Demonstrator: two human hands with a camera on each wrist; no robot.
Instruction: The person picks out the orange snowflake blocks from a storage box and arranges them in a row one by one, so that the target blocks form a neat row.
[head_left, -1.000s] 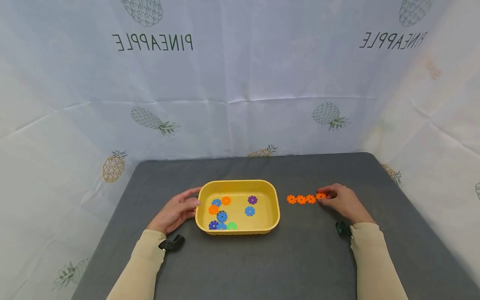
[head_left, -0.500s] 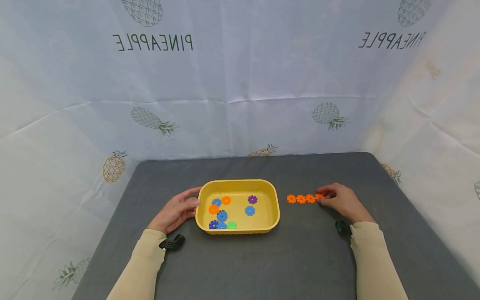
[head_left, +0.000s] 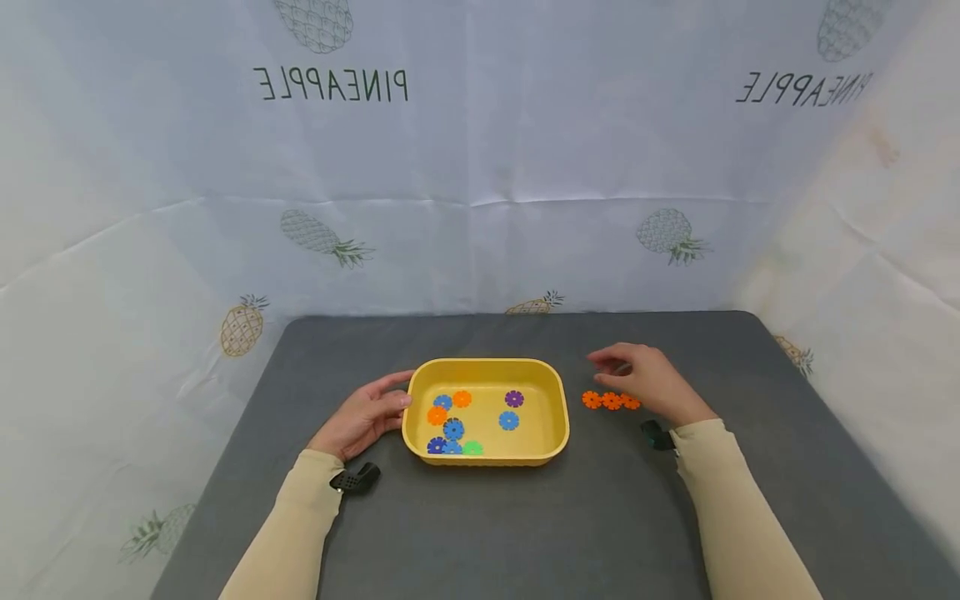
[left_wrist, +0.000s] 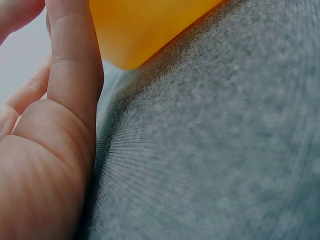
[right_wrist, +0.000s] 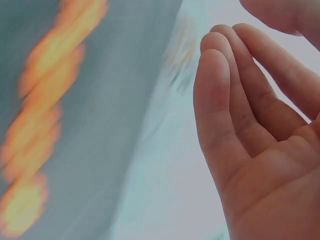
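Note:
The yellow tray stands mid-table in the head view. My left hand holds its left end, thumb at the rim and fingers along the outer wall. In the left wrist view, the tray's corner shows beyond the left hand. My right hand hovers just above the row of orange snowflake discs right of the tray, covering the row's right end. Nothing sits between its slightly bent fingers in the right wrist view, where the orange discs are blurred beside the right hand.
Inside the tray lie loose snowflake discs: several blue ones, orange discs, a purple disc and a green disc. A pineapple-print cloth hangs behind and beside the grey table.
My right hand has let go of the rightmost orange disc, after sliding it up against the row, and has risen and moved left. My left hand stays at the tray. The head view shifts slightly.

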